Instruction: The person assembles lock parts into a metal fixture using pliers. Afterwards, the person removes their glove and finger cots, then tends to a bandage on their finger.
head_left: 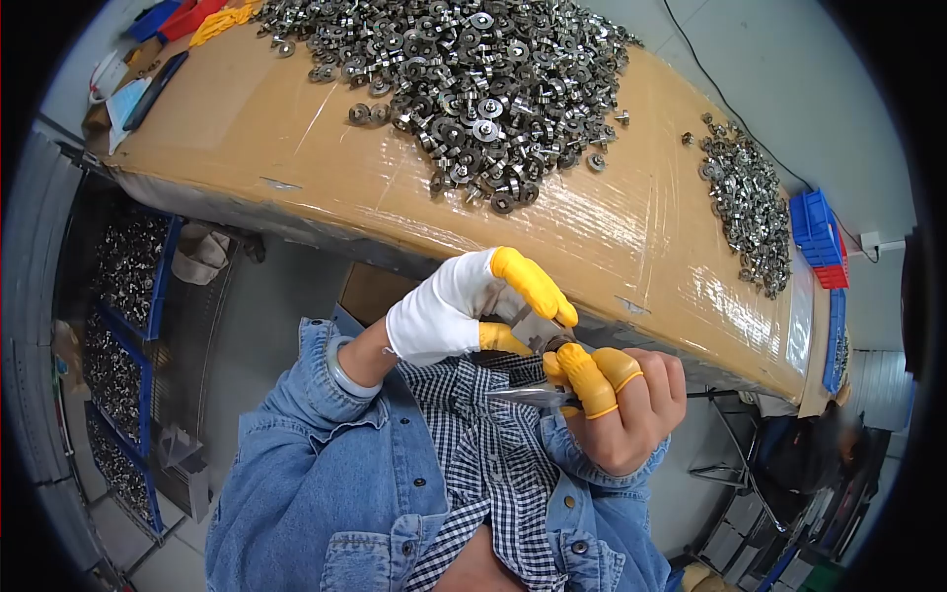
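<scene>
My left hand [449, 308], in a white glove with yellow fingertips, pinches a flat grey metal piece [534, 330] between thumb and fingers. My right hand [631, 400] wears yellow finger cots and is closed right beside it. Its thumb and forefinger meet at a small dark round metal part [559, 341], which touches the flat piece. A silver pointed tool [528, 396] sticks out leftward from under the right fingers; its other end is hidden. Both hands are in front of my chest, close to the table's near edge.
A large heap of small metal wheel-like parts [483, 89] covers the back of the cardboard-topped table [326, 187]. A smaller heap [745, 202] lies at right, near blue bins [815, 227]. Parts-filled trays [123, 365] stand low at left. A black cable [715, 89] runs behind.
</scene>
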A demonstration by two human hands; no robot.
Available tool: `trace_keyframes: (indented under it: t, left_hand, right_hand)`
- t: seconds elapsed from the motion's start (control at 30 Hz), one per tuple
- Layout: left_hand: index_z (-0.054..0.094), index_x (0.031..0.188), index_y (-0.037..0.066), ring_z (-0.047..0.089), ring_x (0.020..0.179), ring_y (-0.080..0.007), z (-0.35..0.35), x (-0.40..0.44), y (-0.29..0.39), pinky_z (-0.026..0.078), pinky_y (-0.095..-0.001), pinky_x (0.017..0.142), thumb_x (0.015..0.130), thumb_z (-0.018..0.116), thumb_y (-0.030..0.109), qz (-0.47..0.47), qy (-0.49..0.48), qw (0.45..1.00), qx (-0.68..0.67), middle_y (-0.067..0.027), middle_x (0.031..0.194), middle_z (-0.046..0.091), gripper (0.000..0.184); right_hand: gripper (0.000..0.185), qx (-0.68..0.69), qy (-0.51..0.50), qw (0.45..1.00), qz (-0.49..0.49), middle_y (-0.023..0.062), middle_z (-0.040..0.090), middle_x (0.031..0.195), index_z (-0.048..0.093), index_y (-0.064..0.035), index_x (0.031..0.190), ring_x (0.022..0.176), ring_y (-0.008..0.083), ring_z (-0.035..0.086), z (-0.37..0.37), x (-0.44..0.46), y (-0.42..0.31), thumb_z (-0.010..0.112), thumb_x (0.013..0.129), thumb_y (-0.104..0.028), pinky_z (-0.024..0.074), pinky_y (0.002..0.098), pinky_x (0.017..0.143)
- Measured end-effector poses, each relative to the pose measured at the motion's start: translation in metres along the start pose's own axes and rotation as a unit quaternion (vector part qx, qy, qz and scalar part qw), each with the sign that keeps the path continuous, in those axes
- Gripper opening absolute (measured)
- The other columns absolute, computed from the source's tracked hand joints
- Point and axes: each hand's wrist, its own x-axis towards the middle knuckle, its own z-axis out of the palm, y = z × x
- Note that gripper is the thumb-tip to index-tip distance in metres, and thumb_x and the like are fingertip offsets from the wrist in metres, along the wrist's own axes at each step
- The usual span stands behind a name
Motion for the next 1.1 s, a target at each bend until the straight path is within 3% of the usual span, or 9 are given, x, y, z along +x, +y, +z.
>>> trace_keyframes:
  t: [0.13, 0.33, 0.4, 0.47, 0.57, 0.6, 0.73, 0.83, 1.1]
  left_hand:
    - [0.058, 0.106, 0.002, 0.063, 0.106, -0.0282, 0.000, 0.006, 0.007, 0.052, -0.0382, 0.091, 0.080, 0.074, -0.001, 0.013, -0.018, 0.999, 0.038, -0.0202, 0.112, 0.062, 0.031]
    - [0.051, 0.109, 0.005, 0.061, 0.102, -0.0220, 0.002, 0.012, 0.015, 0.052, -0.0345, 0.087, 0.078, 0.075, -0.001, 0.023, -0.011, 0.993, 0.113, -0.0192, 0.117, 0.059, 0.039]
    - [0.049, 0.109, 0.006, 0.059, 0.096, -0.0172, 0.011, 0.012, 0.019, 0.052, -0.0322, 0.084, 0.076, 0.074, -0.002, -0.002, 0.040, 0.999, -0.003, -0.0173, 0.119, 0.058, 0.043]
    - [0.048, 0.116, 0.007, 0.054, 0.088, -0.0101, 0.024, 0.016, 0.030, 0.049, -0.0274, 0.081, 0.075, 0.070, -0.002, -0.028, 0.094, 0.992, -0.078, -0.0132, 0.122, 0.056, 0.047]
    - [0.043, 0.130, 0.009, 0.054, 0.098, -0.0096, 0.022, 0.015, 0.039, 0.045, -0.0228, 0.083, 0.080, 0.068, 0.004, -0.055, 0.127, 0.986, 0.098, -0.0097, 0.125, 0.053, 0.056]
    - [0.044, 0.130, 0.007, 0.054, 0.105, -0.0107, 0.015, 0.012, 0.040, 0.045, -0.0273, 0.091, 0.082, 0.063, 0.002, -0.083, 0.098, 0.984, 0.125, -0.0093, 0.124, 0.053, 0.052]
    - [0.049, 0.117, 0.007, 0.054, 0.099, -0.0124, 0.019, 0.011, 0.025, 0.043, -0.0274, 0.091, 0.075, 0.069, 0.005, -0.011, 0.193, 0.964, 0.182, -0.0107, 0.122, 0.055, 0.047]
    - [0.047, 0.118, 0.007, 0.056, 0.108, -0.0140, 0.017, 0.010, 0.028, 0.044, -0.0330, 0.100, 0.080, 0.062, -0.002, -0.004, 0.192, 0.966, 0.172, -0.0072, 0.123, 0.055, 0.041]
    - [0.056, 0.112, 0.004, 0.061, 0.094, -0.0081, 0.017, 0.013, 0.019, 0.048, -0.0241, 0.087, 0.079, 0.077, 0.006, -0.028, 0.213, 0.946, 0.242, -0.0025, 0.104, 0.063, 0.039]
  right_hand:
    - [0.023, -0.012, 0.007, 1.000, -0.005, 0.0028, 0.060, 0.075, 0.070, -0.0043, 0.085, 0.066, 0.0166, 0.058, 0.000, 0.007, 0.004, 0.070, 0.065, -0.016, 0.0408, 0.0293, 0.056]
    - [0.040, 0.036, 0.029, 0.999, 0.014, 0.0065, 0.062, 0.085, 0.065, -0.0046, 0.104, 0.070, 0.0209, 0.059, 0.003, 0.006, 0.018, 0.075, 0.069, -0.022, 0.0429, 0.0339, 0.058]
    - [0.051, 0.238, 0.146, 0.942, 0.187, 0.0076, 0.063, 0.084, 0.062, -0.0021, 0.106, 0.070, 0.0174, 0.060, 0.012, 0.005, 0.021, 0.082, 0.068, -0.031, 0.0452, 0.0304, 0.058]
    - [0.070, 0.409, 0.236, 0.820, 0.322, 0.0073, 0.064, 0.080, 0.054, -0.0014, 0.110, 0.071, 0.0141, 0.061, 0.019, 0.001, 0.028, 0.090, 0.061, -0.037, 0.0474, 0.0258, 0.059]
    - [0.056, 0.275, 0.021, 0.896, 0.347, 0.0059, 0.063, 0.076, 0.054, -0.0026, 0.096, 0.069, 0.0123, 0.061, 0.013, -0.002, 0.051, 0.090, 0.063, -0.031, 0.0459, 0.0242, 0.058]
    - [0.045, 0.216, -0.072, 0.921, 0.316, 0.0058, 0.057, 0.067, 0.051, -0.0040, 0.085, 0.060, 0.0167, 0.057, 0.011, 0.004, 0.053, 0.088, 0.066, -0.021, 0.0433, 0.0288, 0.054]
    - [0.035, 0.201, -0.093, 0.943, 0.247, 0.0101, 0.046, 0.065, 0.045, -0.0042, 0.079, 0.060, 0.0304, 0.048, 0.030, -0.002, 0.055, 0.076, 0.061, -0.002, 0.0384, 0.0407, 0.053]
    - [0.034, 0.190, -0.106, 0.943, 0.252, 0.0114, 0.047, 0.072, 0.045, -0.0029, 0.080, 0.071, 0.0314, 0.050, 0.029, 0.005, 0.057, 0.074, 0.062, -0.004, 0.0400, 0.0409, 0.060]
    - [0.033, 0.221, -0.121, 0.937, 0.242, 0.0144, 0.047, 0.078, 0.044, -0.0007, 0.081, 0.080, 0.0342, 0.048, 0.038, 0.004, 0.053, 0.072, 0.064, -0.003, 0.0403, 0.0432, 0.069]
